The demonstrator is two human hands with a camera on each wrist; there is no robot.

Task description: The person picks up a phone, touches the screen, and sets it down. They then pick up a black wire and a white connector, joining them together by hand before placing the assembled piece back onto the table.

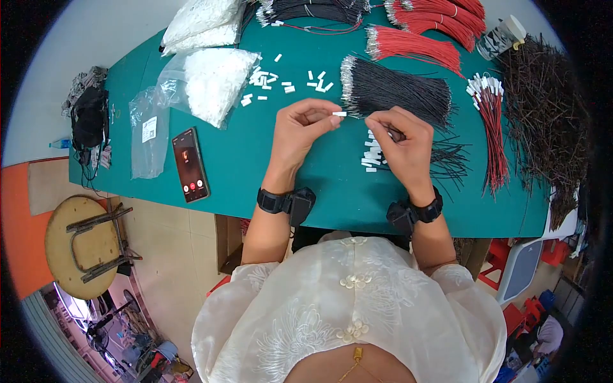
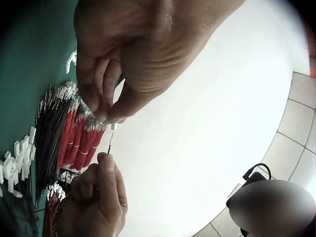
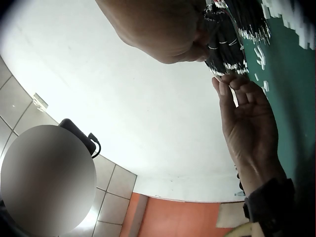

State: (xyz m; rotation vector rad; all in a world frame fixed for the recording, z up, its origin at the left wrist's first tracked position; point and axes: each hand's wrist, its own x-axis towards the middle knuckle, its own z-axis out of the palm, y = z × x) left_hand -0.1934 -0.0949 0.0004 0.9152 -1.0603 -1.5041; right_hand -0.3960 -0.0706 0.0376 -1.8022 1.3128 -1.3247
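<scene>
My left hand (image 1: 299, 133) pinches a small white plastic connector housing (image 1: 340, 113) between thumb and fingertips. Facing it, my right hand (image 1: 408, 143) pinches a thin black wire, whose silver terminal (image 2: 110, 142) points at the housing in the left wrist view. A short gap shows there between the tip and the white piece. Just beyond both hands lies a thick bundle of black wires (image 1: 399, 89) with silver ends. Beside the right hand, several black wires fitted with white housings (image 1: 371, 153) lie on the green table (image 1: 332, 198), partly hidden by that hand.
Loose white housings (image 1: 287, 88) are scattered beyond my left hand, near an open bag of them (image 1: 220, 83). A phone (image 1: 190, 165) lies at left. Red wire bundles (image 1: 415, 48) and a cup (image 1: 501, 38) stand at the back; red wires with white ends (image 1: 490, 137) lie right.
</scene>
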